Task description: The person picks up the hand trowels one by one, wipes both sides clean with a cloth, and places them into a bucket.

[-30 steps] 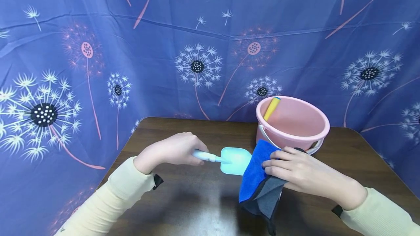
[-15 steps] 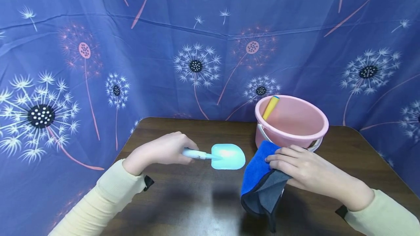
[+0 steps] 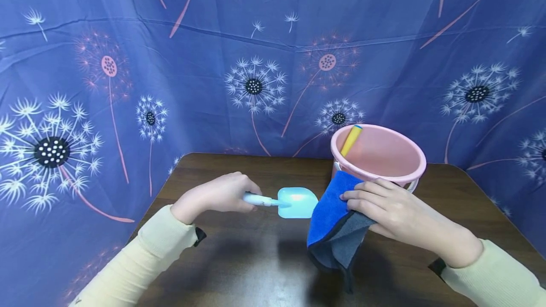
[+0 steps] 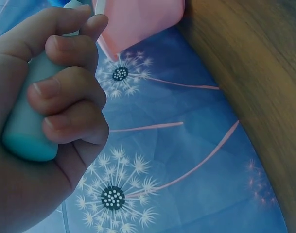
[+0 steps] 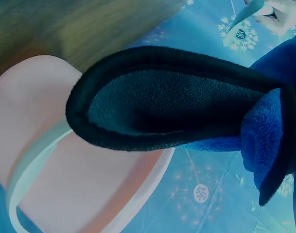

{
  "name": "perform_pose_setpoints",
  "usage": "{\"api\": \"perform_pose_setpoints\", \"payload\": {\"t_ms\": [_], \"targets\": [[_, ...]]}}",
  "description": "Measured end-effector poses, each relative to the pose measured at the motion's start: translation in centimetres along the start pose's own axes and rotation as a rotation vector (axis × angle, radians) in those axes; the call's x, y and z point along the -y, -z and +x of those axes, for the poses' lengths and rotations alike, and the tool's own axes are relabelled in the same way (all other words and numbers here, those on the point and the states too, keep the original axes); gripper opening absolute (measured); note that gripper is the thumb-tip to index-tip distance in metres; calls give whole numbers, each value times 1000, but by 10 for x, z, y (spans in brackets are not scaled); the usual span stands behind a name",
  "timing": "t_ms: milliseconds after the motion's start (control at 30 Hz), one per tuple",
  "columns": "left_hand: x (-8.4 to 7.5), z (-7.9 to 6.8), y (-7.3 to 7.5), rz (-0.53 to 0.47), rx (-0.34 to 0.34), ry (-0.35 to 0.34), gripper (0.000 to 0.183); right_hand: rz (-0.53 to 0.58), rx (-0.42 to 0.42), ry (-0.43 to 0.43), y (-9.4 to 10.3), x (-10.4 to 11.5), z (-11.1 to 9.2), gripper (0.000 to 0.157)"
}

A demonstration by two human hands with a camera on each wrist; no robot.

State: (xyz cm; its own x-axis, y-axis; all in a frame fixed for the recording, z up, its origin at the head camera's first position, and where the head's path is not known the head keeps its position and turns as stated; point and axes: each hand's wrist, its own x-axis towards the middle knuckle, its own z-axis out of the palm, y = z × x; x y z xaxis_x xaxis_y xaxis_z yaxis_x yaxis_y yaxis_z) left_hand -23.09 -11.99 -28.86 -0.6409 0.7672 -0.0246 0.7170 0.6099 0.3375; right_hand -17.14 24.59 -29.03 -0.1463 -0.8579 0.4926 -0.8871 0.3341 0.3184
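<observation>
My left hand (image 3: pixel 219 194) grips the pale handle of a light-blue toy shovel (image 3: pixel 297 203), held level with its blade pointing right. In the left wrist view, the fingers curl round that handle (image 4: pixel 30 145), whose teal end shows below them. My right hand (image 3: pixel 392 207) pinches a folded cloth (image 3: pixel 332 207), blue on one side and grey on the other, with a dark trim. The cloth hangs down, its left edge right at the tip of the shovel blade. A looped fold of the cloth (image 5: pixel 186 102) fills the right wrist view.
Behind the right hand, a pink bucket (image 3: pixel 384 153) with a white handle stands at the table's back right. A yellow stick with a blue end (image 3: pixel 351 140) leans inside it. The brown wooden table (image 3: pixel 256 250) is backed by a blue dandelion-print curtain (image 3: pixel 192 60).
The shovel first drew left, away from the cloth, then came slightly back right. Over the last half second, the cloth has shifted a little up and left, meeting the blade's tip in view.
</observation>
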Motion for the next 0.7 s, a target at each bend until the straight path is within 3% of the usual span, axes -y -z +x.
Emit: {"api": "perform_pose_setpoints", "payload": {"t_ms": [333, 700], "targets": [[-8, 14, 1, 24, 7, -35, 17, -44, -80, 37, -4, -5, 19, 39], [-19, 33, 2, 38, 43, -65, 14, -27, -94, 57, -17, -8, 28, 37]]}}
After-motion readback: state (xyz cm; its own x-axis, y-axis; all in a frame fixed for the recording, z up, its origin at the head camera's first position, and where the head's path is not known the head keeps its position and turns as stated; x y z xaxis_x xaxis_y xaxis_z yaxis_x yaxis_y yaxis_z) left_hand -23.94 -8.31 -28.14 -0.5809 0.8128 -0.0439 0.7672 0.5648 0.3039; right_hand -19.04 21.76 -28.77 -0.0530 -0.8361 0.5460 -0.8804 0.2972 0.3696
